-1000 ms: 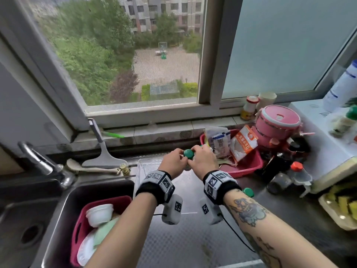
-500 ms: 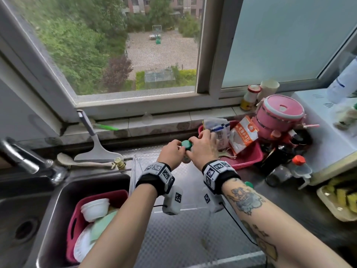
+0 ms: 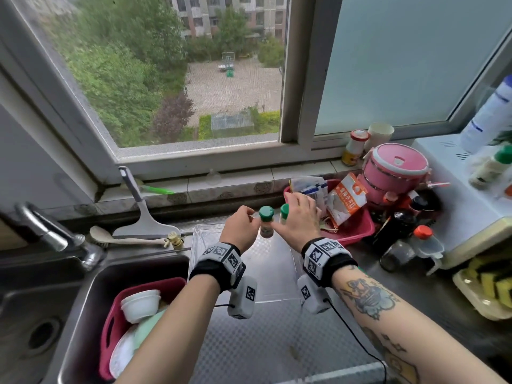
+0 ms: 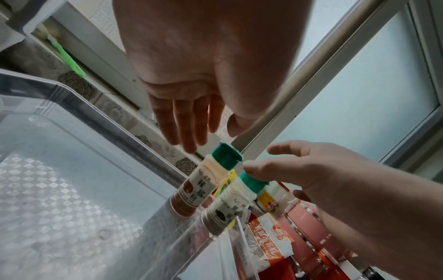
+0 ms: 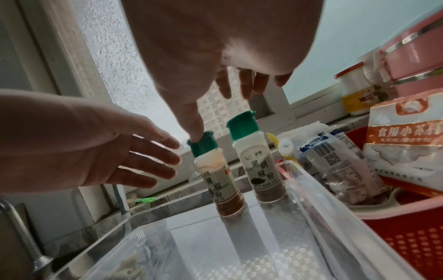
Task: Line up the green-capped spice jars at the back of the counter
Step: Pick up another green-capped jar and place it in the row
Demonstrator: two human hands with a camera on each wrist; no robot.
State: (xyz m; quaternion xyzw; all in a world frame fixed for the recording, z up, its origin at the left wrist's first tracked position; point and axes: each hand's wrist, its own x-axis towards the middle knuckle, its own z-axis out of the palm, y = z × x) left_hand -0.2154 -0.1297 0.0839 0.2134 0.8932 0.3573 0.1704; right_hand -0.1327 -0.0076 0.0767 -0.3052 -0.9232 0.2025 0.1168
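Two green-capped spice jars stand upright side by side at the far right end of a clear plastic tray [image 3: 210,231]. The left one, the chilli jar [image 3: 266,221] [image 5: 215,170], holds reddish powder. The right one, the pepper jar [image 3: 284,210] [image 5: 258,166], holds dark powder. My left hand [image 3: 249,220] hovers open just left of the chilli jar, fingers straight, apart from it. My right hand [image 3: 293,214] is open over the jars, and one straight fingertip [image 5: 196,134] rests on the chilli jar's cap. A third green-capped bottle [image 3: 493,167] stands on the white appliance at the far right.
A red basket [image 3: 357,228] with packets sits right of the tray, and a pink pot [image 3: 396,167] and dark bottles [image 3: 393,228] stand beyond it. The sink [image 3: 83,300] at the left holds a red basin with dishes. A spatula [image 3: 144,217] and a brush lie by the tiled sill.
Both hands were closed together around a green-capped jar. They have since opened and drawn apart, leaving two jars standing in the tray.
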